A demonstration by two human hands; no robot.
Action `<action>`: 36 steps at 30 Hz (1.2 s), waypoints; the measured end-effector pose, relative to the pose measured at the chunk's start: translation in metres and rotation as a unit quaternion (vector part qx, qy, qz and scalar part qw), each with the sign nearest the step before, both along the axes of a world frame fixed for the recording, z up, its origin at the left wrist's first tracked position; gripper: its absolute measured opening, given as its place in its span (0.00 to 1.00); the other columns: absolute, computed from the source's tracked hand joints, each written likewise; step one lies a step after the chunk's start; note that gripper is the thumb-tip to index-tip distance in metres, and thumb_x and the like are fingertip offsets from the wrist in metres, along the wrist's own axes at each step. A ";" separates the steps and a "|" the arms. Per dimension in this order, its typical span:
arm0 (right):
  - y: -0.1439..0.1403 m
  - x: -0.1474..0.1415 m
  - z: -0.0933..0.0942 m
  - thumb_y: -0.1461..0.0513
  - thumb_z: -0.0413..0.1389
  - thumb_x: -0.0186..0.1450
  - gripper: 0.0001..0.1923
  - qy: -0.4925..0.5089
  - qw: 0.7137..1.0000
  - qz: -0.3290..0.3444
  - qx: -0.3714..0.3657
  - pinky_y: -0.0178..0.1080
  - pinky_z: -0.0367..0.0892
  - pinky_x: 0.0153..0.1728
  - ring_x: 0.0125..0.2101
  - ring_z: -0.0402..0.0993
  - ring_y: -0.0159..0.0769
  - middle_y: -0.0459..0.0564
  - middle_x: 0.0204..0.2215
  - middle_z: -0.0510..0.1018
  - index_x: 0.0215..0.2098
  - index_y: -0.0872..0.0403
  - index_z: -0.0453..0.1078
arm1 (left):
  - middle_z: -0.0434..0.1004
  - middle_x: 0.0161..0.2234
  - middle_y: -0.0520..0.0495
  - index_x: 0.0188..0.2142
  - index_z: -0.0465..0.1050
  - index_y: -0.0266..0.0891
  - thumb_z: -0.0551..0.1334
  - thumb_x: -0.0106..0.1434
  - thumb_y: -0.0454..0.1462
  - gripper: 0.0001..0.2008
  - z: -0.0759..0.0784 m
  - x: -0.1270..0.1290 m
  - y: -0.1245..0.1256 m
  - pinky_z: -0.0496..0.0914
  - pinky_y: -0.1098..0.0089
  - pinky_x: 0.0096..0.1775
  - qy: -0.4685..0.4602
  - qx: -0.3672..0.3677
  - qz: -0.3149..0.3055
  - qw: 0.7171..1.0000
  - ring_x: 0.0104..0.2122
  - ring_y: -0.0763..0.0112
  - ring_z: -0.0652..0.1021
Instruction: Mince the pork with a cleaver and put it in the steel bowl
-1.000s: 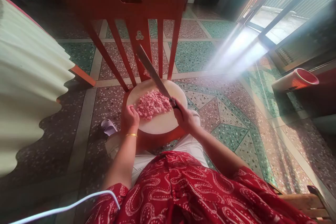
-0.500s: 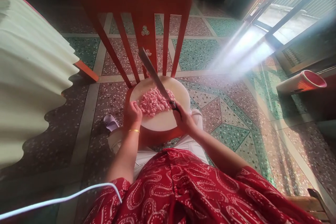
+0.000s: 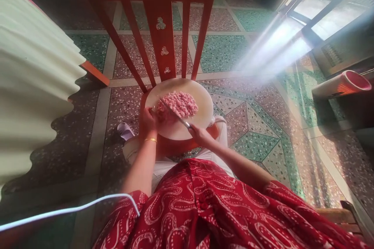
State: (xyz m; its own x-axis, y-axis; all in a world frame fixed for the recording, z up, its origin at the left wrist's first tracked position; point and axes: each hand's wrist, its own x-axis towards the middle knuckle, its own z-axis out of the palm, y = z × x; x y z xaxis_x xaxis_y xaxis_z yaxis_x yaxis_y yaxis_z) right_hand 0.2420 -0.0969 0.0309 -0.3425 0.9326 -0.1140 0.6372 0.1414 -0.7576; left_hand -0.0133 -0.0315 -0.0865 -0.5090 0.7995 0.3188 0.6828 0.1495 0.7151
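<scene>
Minced meat (image 3: 182, 103) lies in a pink heap on a round, pale cutting board (image 3: 201, 118), which rests on a red wooden chair seat. My right hand (image 3: 200, 134) is closed around the handle of a kitchen knife (image 3: 178, 118). The blade slants to the upper left and is down at the near-left side of the meat. At the board's left rim, my left hand (image 3: 149, 122) has its fingers curled in and appears to grip the edge. Part of the meat is hidden behind the blade.
The red chair back (image 3: 163, 27) rises just beyond the board. A scalloped pale cloth (image 3: 35, 85) hangs at left, and a white cable (image 3: 73, 210) crosses the lower left. To the right, a pale cylindrical bin (image 3: 336, 87) stands on the terrazzo floor.
The knife has come down from a raised position to the meat, its tip moving lower. The meat heap looks shifted slightly right on the board. My left hand stays at the left rim.
</scene>
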 end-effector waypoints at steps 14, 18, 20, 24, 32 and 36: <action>-0.006 0.003 -0.009 0.60 0.48 0.67 0.15 -0.054 0.997 0.025 -0.051 0.33 0.65 0.29 0.26 0.71 0.34 0.50 0.26 0.76 0.47 0.58 0.72 | 0.74 0.42 0.37 0.45 0.67 0.34 0.47 0.68 0.37 0.14 -0.008 -0.004 -0.004 0.68 0.64 0.48 -0.055 -0.006 0.008 0.998 0.44 0.63 0.75; -0.004 0.009 0.020 0.58 0.47 0.68 0.20 -0.024 0.999 0.037 -0.001 0.35 0.68 0.33 0.32 0.75 0.37 0.52 0.34 0.79 0.56 0.55 0.67 | 0.75 0.41 0.37 0.45 0.67 0.34 0.47 0.68 0.36 0.13 -0.003 -0.002 -0.005 0.67 0.62 0.48 -0.058 -0.009 0.003 0.998 0.44 0.63 0.75; -0.004 0.005 0.034 0.57 0.46 0.69 0.25 0.024 0.998 0.039 0.053 0.35 0.69 0.38 0.38 0.76 0.38 0.52 0.41 0.80 0.63 0.52 0.61 | 0.75 0.41 0.36 0.43 0.68 0.34 0.48 0.66 0.35 0.12 -0.003 0.000 -0.002 0.68 0.62 0.49 -0.053 -0.005 0.008 0.999 0.44 0.61 0.75; 0.001 -0.003 0.008 0.59 0.44 0.69 0.27 0.068 0.994 0.018 0.083 0.37 0.69 0.47 0.45 0.75 0.37 0.54 0.48 0.77 0.66 0.54 0.55 | 0.75 0.40 0.35 0.40 0.69 0.34 0.50 0.64 0.33 0.11 -0.004 0.001 0.004 0.68 0.61 0.48 -0.030 0.013 -0.011 0.999 0.44 0.60 0.76; 0.007 0.007 0.017 0.58 0.45 0.69 0.25 0.055 0.998 0.000 0.040 0.35 0.71 0.43 0.38 0.77 0.33 0.50 0.48 0.78 0.63 0.53 0.62 | 0.75 0.41 0.35 0.42 0.69 0.34 0.49 0.65 0.34 0.13 -0.001 0.001 0.002 0.68 0.61 0.48 -0.022 -0.007 -0.014 1.000 0.44 0.59 0.76; -0.003 -0.006 0.017 0.60 0.44 0.69 0.27 0.087 0.993 0.003 0.084 0.36 0.70 0.46 0.44 0.76 0.35 0.52 0.51 0.76 0.65 0.53 0.57 | 0.74 0.42 0.34 0.43 0.68 0.33 0.48 0.65 0.34 0.13 -0.002 0.001 0.002 0.67 0.61 0.49 -0.022 -0.015 -0.008 1.000 0.46 0.59 0.75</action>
State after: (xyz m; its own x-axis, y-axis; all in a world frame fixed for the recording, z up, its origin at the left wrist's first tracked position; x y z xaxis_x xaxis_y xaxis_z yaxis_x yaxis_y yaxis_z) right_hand 0.2361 -0.0997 0.0476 -0.3489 0.9313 0.1051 0.4974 0.2790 -0.8214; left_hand -0.0128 -0.0299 -0.0881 -0.5087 0.8169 0.2717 0.6537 0.1611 0.7394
